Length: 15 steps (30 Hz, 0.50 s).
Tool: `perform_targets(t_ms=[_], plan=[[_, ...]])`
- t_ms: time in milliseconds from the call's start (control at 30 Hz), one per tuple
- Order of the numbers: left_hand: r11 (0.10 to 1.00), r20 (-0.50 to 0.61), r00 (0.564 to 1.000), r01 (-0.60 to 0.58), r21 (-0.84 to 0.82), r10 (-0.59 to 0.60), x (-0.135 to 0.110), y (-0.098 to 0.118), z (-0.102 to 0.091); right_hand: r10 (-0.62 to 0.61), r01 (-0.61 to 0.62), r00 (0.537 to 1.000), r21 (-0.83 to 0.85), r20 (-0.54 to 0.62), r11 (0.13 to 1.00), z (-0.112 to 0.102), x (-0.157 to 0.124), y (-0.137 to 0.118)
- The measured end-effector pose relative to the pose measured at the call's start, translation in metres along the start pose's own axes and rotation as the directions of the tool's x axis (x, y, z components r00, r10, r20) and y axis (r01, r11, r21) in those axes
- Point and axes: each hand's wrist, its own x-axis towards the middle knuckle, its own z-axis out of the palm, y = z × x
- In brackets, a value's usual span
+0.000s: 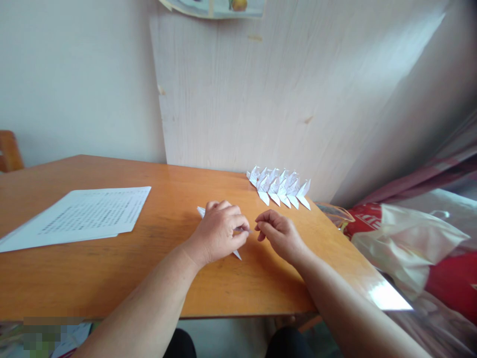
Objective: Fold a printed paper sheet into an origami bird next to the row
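Over the middle of the table, my left hand (222, 229) is closed around a folded white paper crane (237, 255). One pointed wing shows behind the knuckles and another below the palm; the hand hides most of the rest. A small pale tip pokes out past the left thumb and index finger. Just to the right, my right hand (278, 232) has its thumb and fingers pinched together close to that tip. Whether the right fingers grip the tip cannot be made out. Finished-looking folded paper cranes (283, 188) stand in rows at the back right of the table.
A stack of printed paper sheets (104, 209) lies on the left of the wooden table (164, 278). A wall panel (231, 99) rises behind the back edge. Red and white bags (406, 238) crowd the right side. A chair part (10, 151) shows at far left.
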Motion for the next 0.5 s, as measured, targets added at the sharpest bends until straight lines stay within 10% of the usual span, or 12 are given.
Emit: perform_targets(t_ms=[500], plan=[[0.9, 0.068, 0.924, 0.382, -0.21, -0.376, -0.003, -0.03, -0.009, -0.045, 0.061, 0.995, -0.182, 0.088, 0.981, 0.003, -0.003, 0.007]])
